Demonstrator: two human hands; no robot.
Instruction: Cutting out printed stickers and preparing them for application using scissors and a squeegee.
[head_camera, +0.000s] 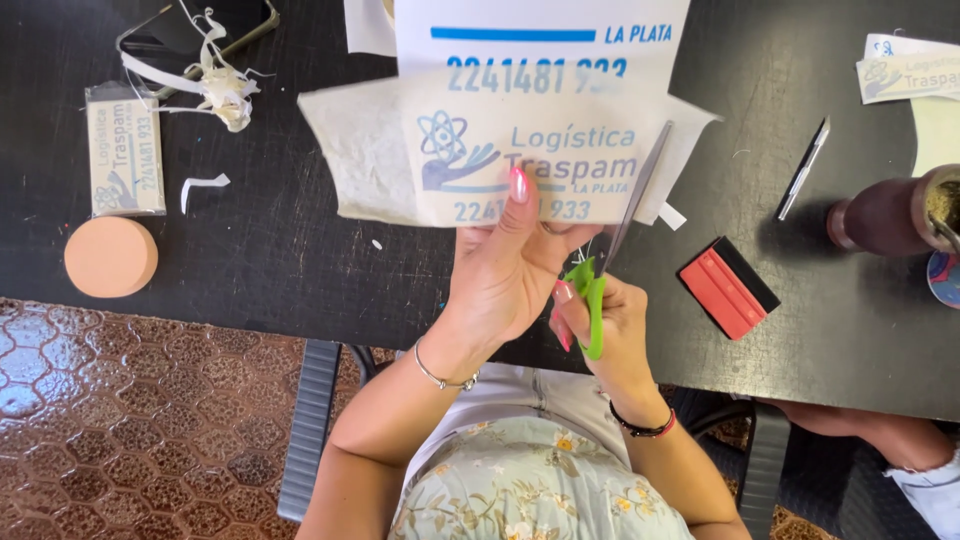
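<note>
My left hand (505, 270) pinches the lower edge of a pale printed sheet (380, 150), a decal with blue lettering and a small atom-and-hand emblem, held up over the black table (280, 250). My right hand (615, 325) grips green-handled scissors (600, 280). Their metal blades point up and to the right, closed into the sheet's right side. A second white printed sheet (540, 30) lies behind and above the held one.
A round peach disc (110, 257), a stack of printed decals (125, 150) and curled paper scraps (215, 85) lie at left. A red and black squeegee (728, 288), a craft knife (803, 168), a dark cup (895, 212) and more decals (905, 70) sit at right.
</note>
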